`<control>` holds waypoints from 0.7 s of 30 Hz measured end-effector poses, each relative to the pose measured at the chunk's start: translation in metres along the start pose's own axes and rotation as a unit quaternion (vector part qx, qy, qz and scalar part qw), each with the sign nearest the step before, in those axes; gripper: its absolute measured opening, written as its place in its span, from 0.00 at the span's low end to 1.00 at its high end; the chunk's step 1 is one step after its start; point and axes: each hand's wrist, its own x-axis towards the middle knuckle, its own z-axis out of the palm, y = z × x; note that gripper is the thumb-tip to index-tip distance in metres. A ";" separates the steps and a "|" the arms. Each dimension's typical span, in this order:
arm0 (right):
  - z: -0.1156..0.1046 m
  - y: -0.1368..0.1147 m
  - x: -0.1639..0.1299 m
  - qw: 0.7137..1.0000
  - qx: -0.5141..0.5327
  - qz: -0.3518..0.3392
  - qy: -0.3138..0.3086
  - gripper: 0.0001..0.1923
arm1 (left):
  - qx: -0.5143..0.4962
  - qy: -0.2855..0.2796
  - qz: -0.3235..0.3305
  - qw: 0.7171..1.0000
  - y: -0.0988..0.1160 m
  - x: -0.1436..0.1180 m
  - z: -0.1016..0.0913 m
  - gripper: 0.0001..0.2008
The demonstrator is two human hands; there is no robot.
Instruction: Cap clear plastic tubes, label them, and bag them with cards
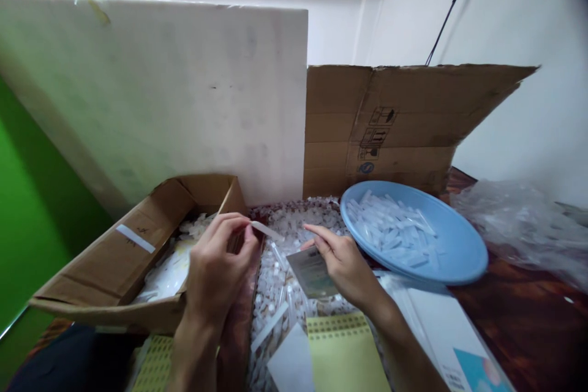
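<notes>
My left hand (220, 257) is closed in a pinch on one end of a narrow translucent plastic strip (268, 231), whose free end points right. A thin, shiny grey plate (309, 274) is held in my right hand (339, 258), its fingers reaching left above the plate. The strip and the plate are apart. Beneath both hands lies a heap of small clear plastic pieces (271, 285), with a few longer strips among them. A yellow sheet (344, 349) with rows of dark marks lies below my right hand, beside a white sheet (291, 358).
At left stands an open cardboard box (101, 257) with white and yellowish scraps inside. A blue basin (459, 245) at right holds many translucent strips. Clear plastic bags (523, 226) lie beyond it. A white board (184, 104) and a cardboard panel (413, 122) stand behind.
</notes>
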 end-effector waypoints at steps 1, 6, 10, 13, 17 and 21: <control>-0.001 0.001 0.001 1.000 0.001 0.003 0.002 0.19 | 0.029 0.008 -0.010 0.999 -0.002 0.002 -0.009 0.03; 0.001 0.008 0.003 1.000 -0.010 0.007 0.002 0.19 | 0.156 0.008 -0.103 0.982 -0.010 0.007 -0.051 0.07; 0.003 0.012 0.003 1.000 -0.025 0.005 0.008 0.20 | 0.210 0.011 -0.207 0.955 -0.024 0.002 -0.081 0.09; 0.004 0.012 0.002 0.999 -0.032 0.003 0.008 0.19 | 0.228 0.005 -0.267 0.936 -0.042 -0.008 -0.099 0.11; 0.004 0.009 0.002 0.999 -0.037 0.005 0.009 0.19 | 0.303 -0.066 -0.325 0.893 -0.062 -0.019 -0.112 0.12; 0.003 0.006 0.001 0.999 -0.037 0.007 0.012 0.20 | 0.270 -0.043 -0.280 0.920 -0.064 -0.022 -0.113 0.09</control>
